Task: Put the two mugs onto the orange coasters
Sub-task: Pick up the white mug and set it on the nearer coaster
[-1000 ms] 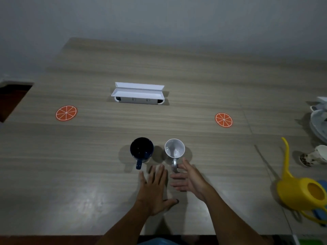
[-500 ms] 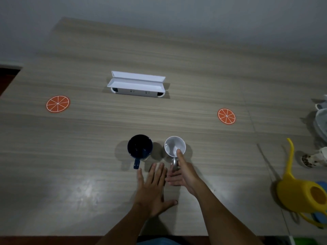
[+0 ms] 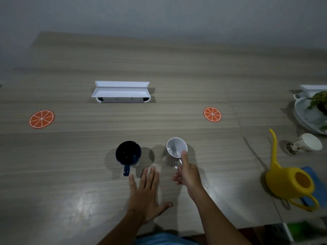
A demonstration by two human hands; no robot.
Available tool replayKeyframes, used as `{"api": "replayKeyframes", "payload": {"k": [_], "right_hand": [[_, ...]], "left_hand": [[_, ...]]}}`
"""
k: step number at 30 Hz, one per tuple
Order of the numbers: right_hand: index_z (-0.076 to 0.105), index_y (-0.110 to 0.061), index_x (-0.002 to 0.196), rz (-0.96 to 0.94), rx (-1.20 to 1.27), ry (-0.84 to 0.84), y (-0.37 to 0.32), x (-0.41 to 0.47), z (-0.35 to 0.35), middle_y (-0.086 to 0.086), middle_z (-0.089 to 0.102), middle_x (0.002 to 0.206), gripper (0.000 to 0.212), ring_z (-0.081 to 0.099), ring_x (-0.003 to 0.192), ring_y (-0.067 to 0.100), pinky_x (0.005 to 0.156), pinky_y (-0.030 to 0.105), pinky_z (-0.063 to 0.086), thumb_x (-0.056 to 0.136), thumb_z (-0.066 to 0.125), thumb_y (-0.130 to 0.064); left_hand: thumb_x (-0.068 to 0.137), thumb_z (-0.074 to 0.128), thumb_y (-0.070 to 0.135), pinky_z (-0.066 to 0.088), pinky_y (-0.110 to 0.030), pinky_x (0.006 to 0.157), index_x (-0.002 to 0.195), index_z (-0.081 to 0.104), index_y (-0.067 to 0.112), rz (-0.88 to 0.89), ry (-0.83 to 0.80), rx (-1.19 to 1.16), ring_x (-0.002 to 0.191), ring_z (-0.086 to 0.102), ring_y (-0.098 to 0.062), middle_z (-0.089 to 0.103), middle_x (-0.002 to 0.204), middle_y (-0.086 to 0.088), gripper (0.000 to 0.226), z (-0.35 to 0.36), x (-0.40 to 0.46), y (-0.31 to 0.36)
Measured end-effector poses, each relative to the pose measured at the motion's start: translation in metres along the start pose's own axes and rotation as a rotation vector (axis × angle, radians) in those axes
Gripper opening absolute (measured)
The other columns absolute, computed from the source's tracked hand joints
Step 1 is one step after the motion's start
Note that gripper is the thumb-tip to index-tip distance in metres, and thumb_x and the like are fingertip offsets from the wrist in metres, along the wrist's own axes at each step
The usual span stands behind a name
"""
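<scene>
A dark blue mug (image 3: pixel 128 153) stands on the wooden table (image 3: pixel 177 76), handle toward me. Right of it, a white mug (image 3: pixel 175 150) is tilted and lifted slightly, with my right hand (image 3: pixel 187 172) gripping its handle, thumb on the rim. My left hand (image 3: pixel 146 193) lies flat on the table with fingers spread, just near of the blue mug, not touching it. One orange-slice coaster (image 3: pixel 42 119) lies far left, the other orange coaster (image 3: pixel 212 114) to the right beyond the white mug. Both coasters are bare.
A white socket box (image 3: pixel 121 92) with open flaps sits mid-table. At the right are a yellow watering can (image 3: pixel 290 181), a small tipped pot (image 3: pixel 304 144) and a plate (image 3: pixel 304 115) with a plant. The table's near edge runs below my arms.
My right hand has closed on the white mug's handle and raised and tilted the mug, shifting it slightly right. My left hand stays flat on the table.
</scene>
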State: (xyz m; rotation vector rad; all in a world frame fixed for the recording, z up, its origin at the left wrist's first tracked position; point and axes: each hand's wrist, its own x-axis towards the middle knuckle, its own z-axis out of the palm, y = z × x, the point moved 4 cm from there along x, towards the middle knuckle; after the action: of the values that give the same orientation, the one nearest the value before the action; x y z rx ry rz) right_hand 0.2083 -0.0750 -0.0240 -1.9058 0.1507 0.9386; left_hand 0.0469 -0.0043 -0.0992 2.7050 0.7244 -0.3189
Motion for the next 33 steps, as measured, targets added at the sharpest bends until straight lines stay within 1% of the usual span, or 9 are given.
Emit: {"api": "replayKeyframes", "payload": {"k": [5,10,12,16,17,21,24,28,33], "right_hand": [[0.062,-0.012,0.062,0.001,0.043,0.048,0.0,-0.003,-0.018,0.006,0.061,0.058,0.068,0.072,0.052,0.027,0.046,0.026,0.047,0.096,0.043,-0.068],[0.063,-0.012,0.064,-0.016,0.085,0.072,-0.006,0.002,-0.042,0.005,0.06,0.059,0.068,0.071,0.051,0.025,0.053,0.03,0.049,0.094,0.045,-0.069],[0.065,-0.01,0.069,-0.018,0.105,0.088,-0.01,0.008,-0.052,0.006,0.062,0.059,0.067,0.071,0.052,0.024,0.055,0.031,0.05,0.094,0.046,-0.069],[0.066,-0.008,0.073,-0.022,0.142,0.148,-0.02,0.026,-0.074,0.007,0.064,0.055,0.069,0.071,0.054,0.025,0.057,0.033,0.053,0.094,0.045,-0.07],[0.067,-0.007,0.075,-0.024,0.149,0.161,-0.023,0.031,-0.08,0.007,0.065,0.055,0.069,0.071,0.056,0.026,0.056,0.032,0.052,0.094,0.044,-0.07],[0.072,-0.008,0.085,-0.041,0.155,0.229,-0.034,0.056,-0.103,0.008,0.068,0.062,0.068,0.072,0.06,0.026,0.053,0.029,0.052,0.097,0.042,-0.067],[0.07,-0.01,0.079,-0.06,0.138,0.283,-0.045,0.081,-0.117,0.01,0.069,0.067,0.065,0.073,0.06,0.026,0.054,0.031,0.054,0.098,0.042,-0.066],[0.067,-0.013,0.08,-0.063,0.158,0.32,-0.061,0.117,-0.128,0.012,0.07,0.07,0.059,0.073,0.061,0.024,0.054,0.03,0.054,0.101,0.041,-0.061],[0.062,-0.015,0.072,-0.042,0.235,0.3,-0.074,0.152,-0.129,0.007,0.068,0.061,0.058,0.072,0.056,0.023,0.056,0.032,0.051,0.099,0.044,-0.063]], "left_hand": [[0.079,0.043,0.085,0.014,-0.079,0.112,0.153,0.035,0.004,0.002,0.033,-0.016,0.153,0.023,-0.033,0.029,0.165,-0.016,0.11,-0.01,0.01,0.009],[0.082,0.024,0.091,-0.006,-0.072,0.117,0.161,0.003,0.016,0.054,0.01,-0.034,0.155,-0.013,-0.029,-0.009,0.169,-0.008,0.11,-0.029,0.039,0.035],[0.082,0.023,0.091,-0.007,-0.073,0.116,0.161,0.003,0.017,0.068,0.002,-0.034,0.155,-0.013,-0.031,-0.009,0.169,-0.009,0.11,-0.031,0.053,0.042],[0.08,0.025,0.094,0.009,-0.078,0.113,0.159,0.017,0.014,0.088,-0.024,-0.014,0.155,0.005,-0.037,0.011,0.169,-0.014,0.113,-0.031,0.09,0.054],[0.08,0.025,0.094,0.008,-0.078,0.113,0.16,0.015,0.015,0.089,-0.03,-0.013,0.155,0.003,-0.037,0.009,0.169,-0.014,0.113,-0.034,0.1,0.058],[0.077,0.022,0.096,-0.006,-0.076,0.115,0.159,-0.01,0.018,0.093,-0.039,-0.015,0.153,-0.022,-0.032,-0.018,0.169,-0.008,0.117,-0.048,0.142,0.077],[0.074,0.019,0.097,-0.007,-0.08,0.111,0.16,-0.008,0.019,0.041,-0.049,-0.032,0.152,-0.025,-0.033,-0.02,0.169,-0.007,0.119,-0.054,0.177,0.093],[0.076,0.019,0.097,-0.001,-0.083,0.109,0.16,0.014,0.019,-0.015,0.049,0.011,0.155,-0.008,-0.037,0.0,0.17,-0.011,0.114,-0.048,0.203,0.1],[0.079,0.02,0.094,0.003,-0.083,0.109,0.16,0.01,0.017,-0.003,0.068,0.031,0.155,-0.005,-0.039,0.001,0.17,-0.014,0.112,-0.042,0.211,0.101]]}}
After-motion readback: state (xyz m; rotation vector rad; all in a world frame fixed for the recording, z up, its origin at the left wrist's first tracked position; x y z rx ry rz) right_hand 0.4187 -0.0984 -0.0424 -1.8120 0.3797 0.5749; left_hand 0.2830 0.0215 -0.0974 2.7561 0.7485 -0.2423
